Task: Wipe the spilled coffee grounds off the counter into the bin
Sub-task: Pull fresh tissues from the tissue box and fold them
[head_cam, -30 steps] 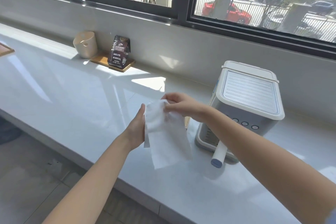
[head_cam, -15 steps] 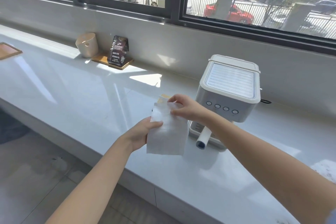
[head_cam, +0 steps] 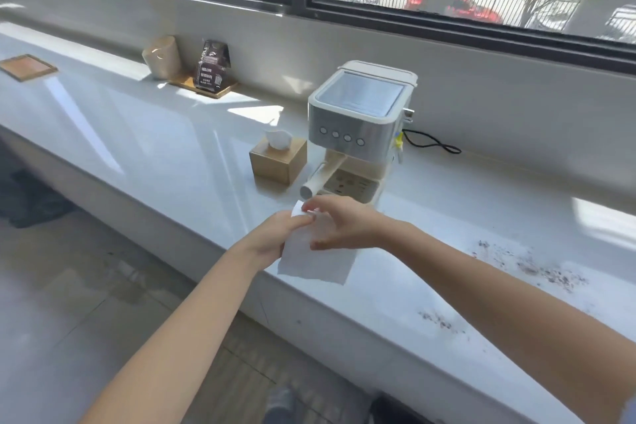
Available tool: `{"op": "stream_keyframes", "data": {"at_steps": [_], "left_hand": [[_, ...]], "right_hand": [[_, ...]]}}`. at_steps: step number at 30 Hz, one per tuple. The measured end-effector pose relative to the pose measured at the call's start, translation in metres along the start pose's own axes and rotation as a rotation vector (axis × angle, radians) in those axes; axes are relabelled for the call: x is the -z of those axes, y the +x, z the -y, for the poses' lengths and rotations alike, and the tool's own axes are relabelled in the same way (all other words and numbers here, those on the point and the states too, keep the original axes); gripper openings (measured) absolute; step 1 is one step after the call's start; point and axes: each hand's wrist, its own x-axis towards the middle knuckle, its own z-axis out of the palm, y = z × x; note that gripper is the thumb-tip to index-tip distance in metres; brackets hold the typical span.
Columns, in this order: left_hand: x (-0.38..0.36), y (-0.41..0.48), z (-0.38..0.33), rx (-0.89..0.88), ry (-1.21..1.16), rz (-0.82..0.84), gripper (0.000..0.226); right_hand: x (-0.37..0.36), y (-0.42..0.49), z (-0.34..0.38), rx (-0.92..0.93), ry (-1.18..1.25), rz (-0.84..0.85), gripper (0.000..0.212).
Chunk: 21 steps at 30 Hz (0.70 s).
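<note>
A white tissue (head_cam: 315,260) hangs over the counter's front edge, held at its top by both hands. My left hand (head_cam: 275,234) pinches its left upper corner and my right hand (head_cam: 339,222) grips its top right. Dark coffee grounds (head_cam: 537,268) are scattered on the white counter (head_cam: 155,148) to the right, with a smaller patch of grounds (head_cam: 438,320) near the front edge. A dark shape (head_cam: 395,410) shows at the bottom edge below the counter; I cannot tell whether it is the bin.
A white and silver coffee machine (head_cam: 358,124) stands behind my hands, with a wooden tissue box (head_cam: 277,162) to its left and a black cord (head_cam: 430,144) to its right. Farther left are a coffee bag (head_cam: 211,67), a beige cup (head_cam: 161,57) and a wooden coaster (head_cam: 27,66).
The view has swung right, bringing the spilled grounds and the tissue box into sight. Both hands have moved the tissue from beside the machine to in front of it, near the counter edge.
</note>
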Motion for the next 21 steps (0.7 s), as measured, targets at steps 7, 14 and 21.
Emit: {"op": "stream_keyframes", "data": {"at_steps": [7,14,21], "left_hand": [[-0.076,-0.018,0.041,0.07,-0.085,0.041,0.032],[-0.117,0.005,0.029,0.087,-0.067,0.205,0.039],[-0.159,0.018,0.022,0.158,0.088,0.186,0.047]], "right_hand": [[-0.018,-0.082,-0.034,-0.062,0.026,0.058,0.04],[0.001,-0.113,-0.071,-0.209,0.151,-0.054,0.041],[0.017,-0.147,-0.107,-0.247,0.234,-0.027,0.035]]}}
